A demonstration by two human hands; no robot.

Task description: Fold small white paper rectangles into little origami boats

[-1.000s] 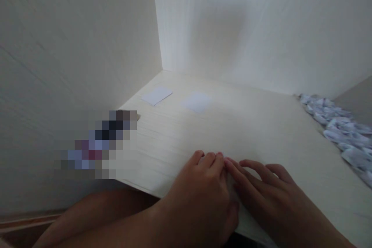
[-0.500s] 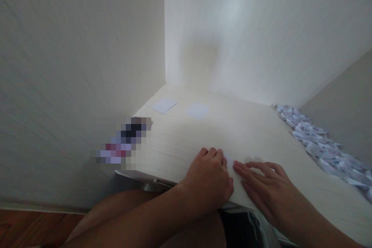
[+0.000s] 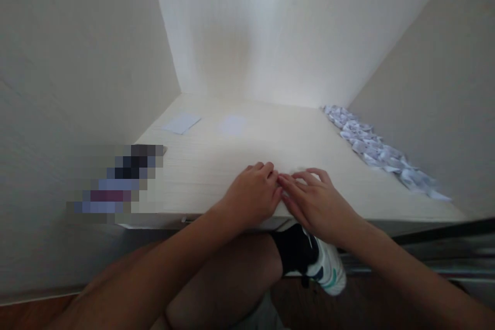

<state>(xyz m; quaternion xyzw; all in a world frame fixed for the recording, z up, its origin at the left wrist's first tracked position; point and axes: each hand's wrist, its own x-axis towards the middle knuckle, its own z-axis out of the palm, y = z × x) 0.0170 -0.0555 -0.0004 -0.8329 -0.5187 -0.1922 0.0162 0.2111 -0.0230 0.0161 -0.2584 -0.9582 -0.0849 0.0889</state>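
Note:
My left hand (image 3: 255, 193) rests near the front edge of the pale tabletop (image 3: 201, 175), its fingers curled in; whatever they hold is hidden. Fingertips of my right hand (image 3: 317, 198) meet those of the left, with its fingers partly bent and apart from one another at the knuckles. Nothing can be made out clearly between the two hands. Beyond them lie a white sheet of paper (image 3: 181, 124) at the back left and a paler, rounder piece (image 3: 233, 125) beside it.
A long heap of crumpled white pieces (image 3: 381, 152) runs along the right wall. At the left edge lies a pixelated item (image 3: 127, 175). Walls enclose the table on three sides. Below the front edge, a shoe (image 3: 330, 268) and bare legs show.
The view has shifted, so the table sits further left and higher. My fingertips have come together, and the small pale piece seen between them before no longer shows.

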